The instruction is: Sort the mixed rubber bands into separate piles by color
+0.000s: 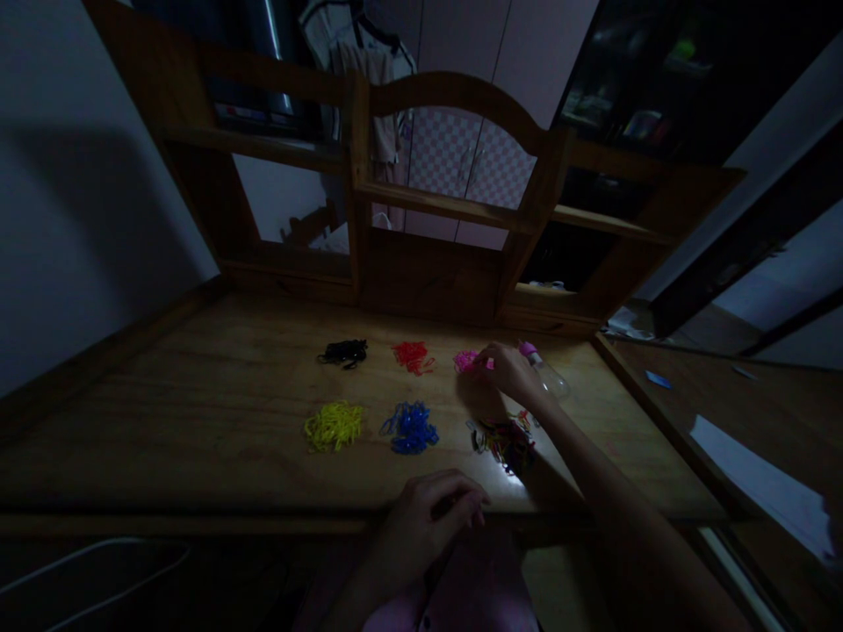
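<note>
See black bands [348, 353], red bands [412, 356], pink bands [464, 361], yellow bands [335, 427], blue bands [413, 428], multicoloured bands [512, 443] and checkered doors [438, 151].

Desk [224, 386], wooden, visible grain. Rear row: black heap [343, 353]; red heap [412, 355]; pink heap [464, 361]; clear bottle [554, 381], pink-capped. Front row: yellow heap [335, 427]; blue heap [412, 427]; mixed-colour heap [517, 446]. Heaps: thin, tangled strands.

right arm [609, 483] outstretched, left grip [421, 518] loosely curled
</note>
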Demonstrator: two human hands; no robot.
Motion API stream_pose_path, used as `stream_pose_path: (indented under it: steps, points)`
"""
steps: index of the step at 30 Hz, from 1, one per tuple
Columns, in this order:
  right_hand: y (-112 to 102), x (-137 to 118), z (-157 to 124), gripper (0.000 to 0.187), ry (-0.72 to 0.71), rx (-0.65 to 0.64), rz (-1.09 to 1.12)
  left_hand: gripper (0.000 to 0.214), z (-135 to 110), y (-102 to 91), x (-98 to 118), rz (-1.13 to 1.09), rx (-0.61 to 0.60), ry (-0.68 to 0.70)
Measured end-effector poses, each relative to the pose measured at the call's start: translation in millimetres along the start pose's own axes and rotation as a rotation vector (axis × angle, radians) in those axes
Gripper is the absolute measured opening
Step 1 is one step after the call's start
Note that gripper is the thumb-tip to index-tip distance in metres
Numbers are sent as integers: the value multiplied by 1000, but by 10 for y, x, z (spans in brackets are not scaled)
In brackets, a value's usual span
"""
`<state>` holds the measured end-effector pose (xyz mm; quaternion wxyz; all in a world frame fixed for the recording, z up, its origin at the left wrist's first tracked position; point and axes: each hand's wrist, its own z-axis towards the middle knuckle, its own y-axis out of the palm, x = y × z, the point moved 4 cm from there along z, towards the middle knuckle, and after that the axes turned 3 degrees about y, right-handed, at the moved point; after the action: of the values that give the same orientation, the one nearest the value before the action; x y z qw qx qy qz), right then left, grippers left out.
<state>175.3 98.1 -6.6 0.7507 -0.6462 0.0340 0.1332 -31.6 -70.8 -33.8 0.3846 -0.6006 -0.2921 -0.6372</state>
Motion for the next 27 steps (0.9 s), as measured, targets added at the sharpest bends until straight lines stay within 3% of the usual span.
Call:
stream_pose_path:
  steps: [10,19,24,27]
  points:
    - [-57,-29,-23,20,-37,51,81,29,5,-10,6,3,-11,0]
    - [-97,-245,-230,15,-60,-76,-118,28,-3,-10,40,3,-8,17]
    - [-1,-296,-257,13,-66,-111,-138,28,-4,-7,35,0,-16,9]
    - [-58,-285,-216,9,-84,-125,-124,28,-4,-4,20,1,-15,8]
